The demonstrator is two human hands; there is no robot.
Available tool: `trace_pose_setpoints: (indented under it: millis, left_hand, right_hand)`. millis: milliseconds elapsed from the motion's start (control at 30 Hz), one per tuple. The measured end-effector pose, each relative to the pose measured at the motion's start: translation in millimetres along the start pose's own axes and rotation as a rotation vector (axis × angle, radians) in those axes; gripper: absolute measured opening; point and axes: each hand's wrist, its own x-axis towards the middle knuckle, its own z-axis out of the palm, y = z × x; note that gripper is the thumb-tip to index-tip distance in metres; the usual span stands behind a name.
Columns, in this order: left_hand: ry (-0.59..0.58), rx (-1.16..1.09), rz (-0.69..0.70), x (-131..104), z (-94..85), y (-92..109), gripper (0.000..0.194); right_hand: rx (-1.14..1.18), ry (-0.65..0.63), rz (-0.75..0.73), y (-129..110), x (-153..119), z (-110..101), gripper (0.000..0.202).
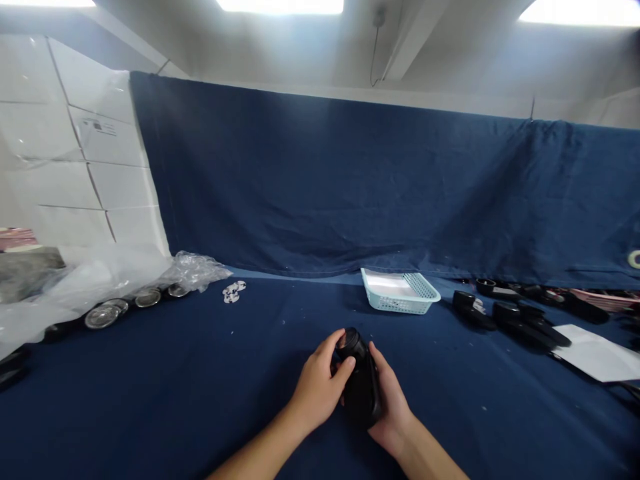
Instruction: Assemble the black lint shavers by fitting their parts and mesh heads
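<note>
A black handheld device [361,393] with a rounded head at its upper end is held between my two hands, low in the middle of the head view. My left hand [320,383] is closed round the head of it, thumb and fingers on opposite sides. Along the right side of the body, my right hand [393,403] is wrapped, its fingers partly hidden behind the device. The exact kind of device cannot be made out. Beneath it lies the dark blue cloth [200,393] of the table.
A light blue basket [403,305] holding white paper stands at the back. Black devices [525,323] and a white sheet [603,352] lie to the right. Round metallic parts [103,316], plastic wrap [197,269] and small white pieces [233,291] are on the left.
</note>
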Motion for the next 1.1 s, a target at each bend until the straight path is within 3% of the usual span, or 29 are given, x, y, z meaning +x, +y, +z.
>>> trace_pose_setpoints:
  millis: [567,1100]
  left_hand:
    - [0.008,0.051,-0.010,0.2,0.8,0.8,0.046]
    - [-0.009,0.078,0.000,-0.3,1.0,0.4,0.047]
  right_hand:
    - [-0.010,0.082,0.015,0.1,2.4,-1.2,0.042]
    - [-0.012,0.079,-0.007,1.2,1.5,0.0,0.039]
